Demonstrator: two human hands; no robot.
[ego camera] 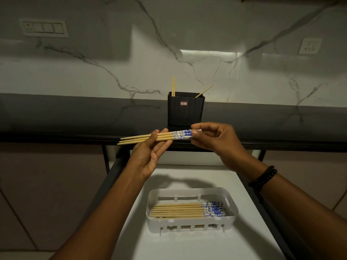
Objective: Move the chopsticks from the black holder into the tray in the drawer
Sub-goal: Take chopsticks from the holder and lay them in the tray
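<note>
Wooden chopsticks (146, 138), pinched by right hand (212, 139), cross flat left hand (150, 156) between black holder (185, 111) and tray (191, 191).

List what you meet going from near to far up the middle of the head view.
Tray with a row of chopsticks → bundle, pinched by the right hand and resting across the left hand → holder with three sticks → wall.

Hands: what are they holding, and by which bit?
A bunch of chopsticks. The right hand pinches the blue patterned ends; the left hand supports the plain wooden part on straight fingers.
</note>
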